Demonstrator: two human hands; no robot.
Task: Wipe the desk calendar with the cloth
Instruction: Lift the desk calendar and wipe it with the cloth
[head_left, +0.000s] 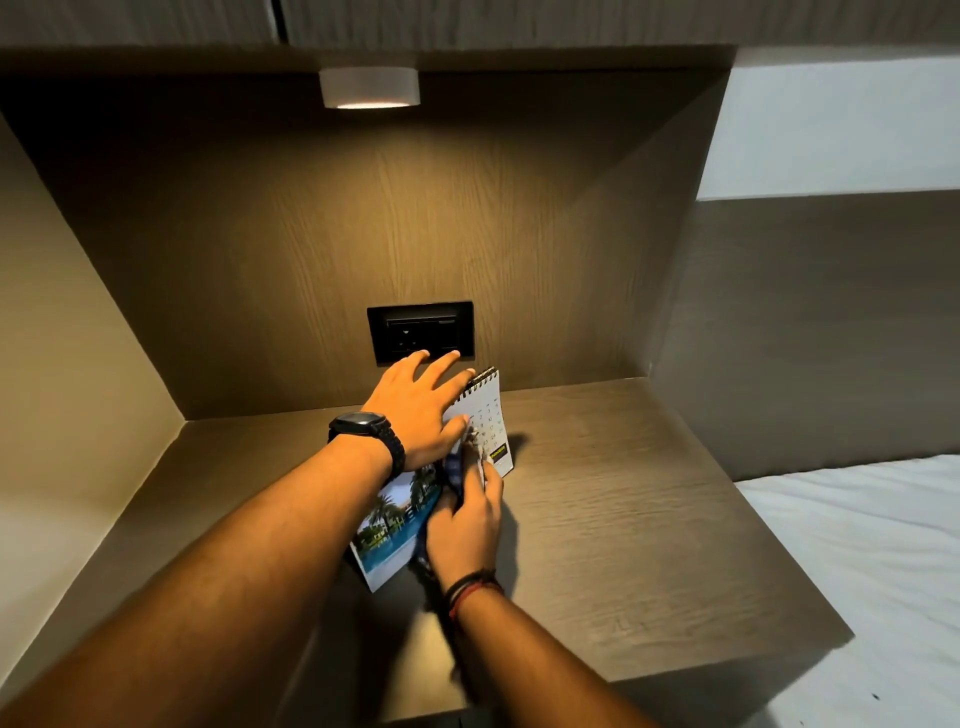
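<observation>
A spiral-bound desk calendar (491, 415) stands on the wooden shelf (623, 519), its white date grid facing right and a palm-tree pool picture at its lower left. My left hand (421, 410), with a black watch on the wrist, rests flat over the calendar's top, fingers spread. My right hand (467, 525) presses a dark blue cloth (457, 470) against the calendar's face. Most of the cloth is hidden under that hand.
A black wall socket (421, 332) sits on the back panel just behind the calendar. A small round lamp (370, 87) glows under the top board. Side panels close the niche at the left and right. A white bed sheet (872, 561) lies at the right.
</observation>
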